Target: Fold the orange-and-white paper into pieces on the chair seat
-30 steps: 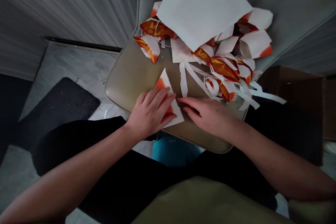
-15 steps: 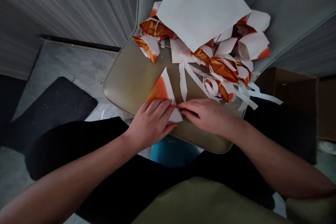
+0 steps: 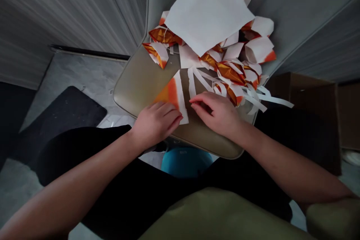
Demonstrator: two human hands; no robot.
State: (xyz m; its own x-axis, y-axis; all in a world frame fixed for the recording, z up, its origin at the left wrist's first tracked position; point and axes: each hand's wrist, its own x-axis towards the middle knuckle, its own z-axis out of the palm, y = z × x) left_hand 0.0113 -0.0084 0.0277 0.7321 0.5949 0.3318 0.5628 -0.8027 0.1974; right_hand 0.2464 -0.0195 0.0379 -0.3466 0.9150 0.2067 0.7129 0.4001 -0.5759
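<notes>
Paper [image 3: 173, 90], orange along one side and white along a straight edge, lies on the padded seat [image 3: 137, 80] close to its front, narrowing to a point at the far end. The left hand [image 3: 157, 122] rests over its near part, back of the hand up, fingers bent and bunched together, the thumb close against the forefinger; whether the fingertips pinch the paper or only press on it cannot be told. The right hand [image 3: 218, 113] is just to the right, apart from the paper, its thumb and forefinger slightly parted at the tips with a wider gap behind them, and nothing can be seen between them. Beyond the right hand are narrow white strips [image 3: 192, 82], some straight and some curled, spreading rightward beside a pile of folded pieces [image 3: 230, 72] with white outsides and shiny orange-gold surfaces. A large white sheet [image 3: 209, 11] overlaps the back of this pile, one corner aimed towards the person. Below the seat's front edge sits a rounded blue object [image 3: 187, 163]; a dark mat [image 3: 63, 114] lies on the floor at left, and a brown box [image 3: 313, 97] stands at right.
</notes>
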